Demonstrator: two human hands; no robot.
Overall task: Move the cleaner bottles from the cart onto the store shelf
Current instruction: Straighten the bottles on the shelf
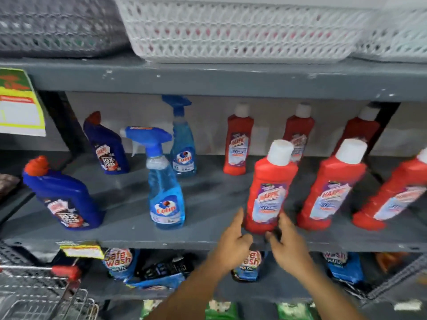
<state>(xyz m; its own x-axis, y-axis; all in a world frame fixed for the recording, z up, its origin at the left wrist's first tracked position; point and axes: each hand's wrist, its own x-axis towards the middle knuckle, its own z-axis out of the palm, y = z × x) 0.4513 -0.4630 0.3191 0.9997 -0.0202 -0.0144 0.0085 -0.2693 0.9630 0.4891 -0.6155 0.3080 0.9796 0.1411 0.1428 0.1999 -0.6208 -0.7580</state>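
A red Harpic bottle (269, 188) with a white cap stands at the front of the grey shelf (208, 243). My left hand (233, 243) is just left of its base, fingers loosely spread, one fingertip near the bottle. My right hand (286, 243) is at the right of its base, fingers touching or nearly touching it. Neither hand wraps around it. Two more red bottles (330, 185) stand to the right, three stand at the back (238, 142). Two blue spray bottles (164, 185) and two dark blue Harpic bottles (64, 197) stand to the left. The wire cart (41, 287) is at the lower left.
White (242, 31) and grey (57, 24) baskets sit on the shelf above. Safe Wash pouches (120, 264) fill the shelf below. A yellow price tag (80, 250) hangs on the shelf edge. A yellow-green sign (18, 102) hangs at the left.
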